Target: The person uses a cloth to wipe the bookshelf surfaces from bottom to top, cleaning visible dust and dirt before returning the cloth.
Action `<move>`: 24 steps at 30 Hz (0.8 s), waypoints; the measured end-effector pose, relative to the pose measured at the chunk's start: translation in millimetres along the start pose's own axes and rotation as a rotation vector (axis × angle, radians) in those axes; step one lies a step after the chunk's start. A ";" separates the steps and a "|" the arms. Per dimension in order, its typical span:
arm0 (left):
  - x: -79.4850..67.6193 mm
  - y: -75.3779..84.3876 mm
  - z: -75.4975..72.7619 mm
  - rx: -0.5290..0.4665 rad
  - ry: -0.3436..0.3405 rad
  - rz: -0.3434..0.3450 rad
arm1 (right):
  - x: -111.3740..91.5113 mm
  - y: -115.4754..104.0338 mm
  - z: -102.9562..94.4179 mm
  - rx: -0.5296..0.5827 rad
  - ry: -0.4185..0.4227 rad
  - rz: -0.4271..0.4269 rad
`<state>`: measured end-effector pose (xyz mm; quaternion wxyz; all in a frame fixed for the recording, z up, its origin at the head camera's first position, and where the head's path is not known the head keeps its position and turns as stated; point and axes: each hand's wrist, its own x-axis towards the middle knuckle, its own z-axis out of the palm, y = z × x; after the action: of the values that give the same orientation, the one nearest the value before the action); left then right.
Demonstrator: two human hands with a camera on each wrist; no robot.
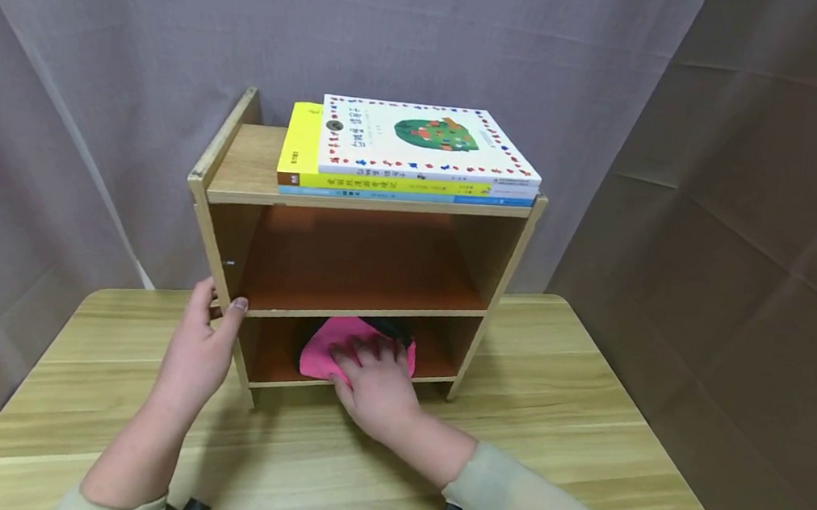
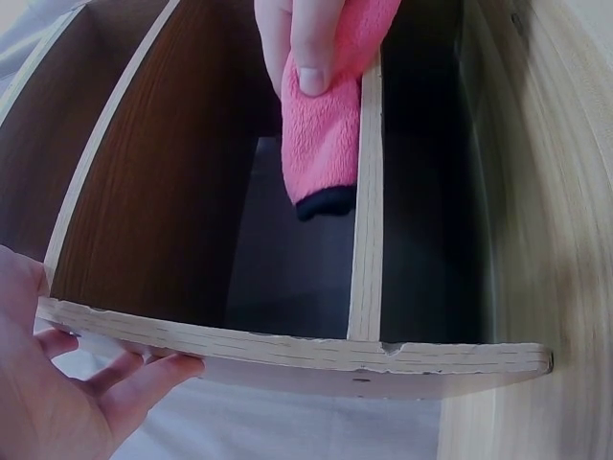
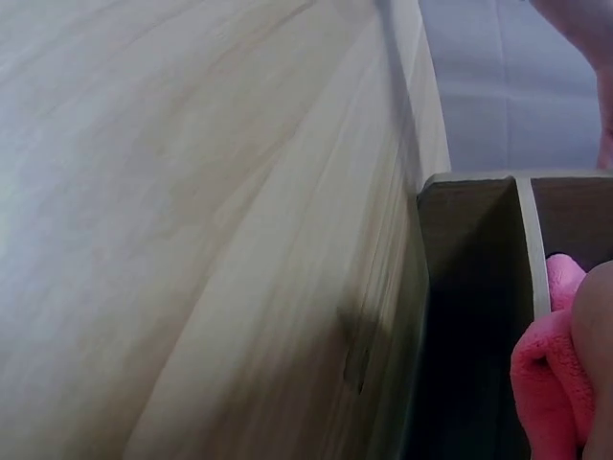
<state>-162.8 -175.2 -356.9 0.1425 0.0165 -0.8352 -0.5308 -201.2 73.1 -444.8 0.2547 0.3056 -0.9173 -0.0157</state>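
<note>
A small wooden shelf unit stands on the table. My left hand grips its left side panel, the thumb at the front edge and the fingers along the outer face, as the left wrist view also shows. On the bottom shelf lies a pink cloth with a black edge. My right hand holds this cloth with bent fingers near the shelf's front edge. Bunched folds of the cloth hang over that edge in the right wrist view. Part of the cloth is hidden under the hand.
Several books lie stacked on top of the unit, a white one uppermost. The wood-grain table extends around the unit. Grey cloth hangs behind, and a brown-grey panel stands at the right.
</note>
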 end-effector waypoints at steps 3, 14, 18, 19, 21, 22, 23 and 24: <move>-0.1 -0.2 0.2 -0.004 0.001 -0.004 | 3.7 -6.2 1.1 -0.011 -0.042 0.008; -0.2 -1.1 1.0 -0.026 -0.002 0.005 | 14.3 -22.5 1.3 -0.015 -0.084 0.003; -0.3 -0.9 0.8 -0.025 -0.002 0.003 | 17.4 -26.8 1.9 -0.013 -0.085 -0.009; -0.4 -0.8 0.7 -0.025 -0.003 0.001 | 18.3 -27.9 2.0 -0.016 -0.086 -0.012; -0.3 -0.4 0.6 -0.024 -0.005 0.000 | 20.1 -30.3 2.0 -0.020 -0.085 -0.018; -0.2 -0.4 0.5 -0.025 -0.005 0.001 | 21.0 -31.6 2.0 -0.023 -0.082 -0.021; -0.1 -0.3 0.5 -0.027 -0.005 0.002 | 22.0 -32.9 2.0 -0.029 -0.078 -0.025; -0.1 -0.1 0.6 -0.028 -0.006 0.003 | 23.1 -34.4 2.2 -0.033 -0.074 -0.030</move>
<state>-162.9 -174.8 -357.3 0.1413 0.0116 -0.8281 -0.5424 -199.0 31.8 -442.4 0.2256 0.3141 -0.9211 -0.0458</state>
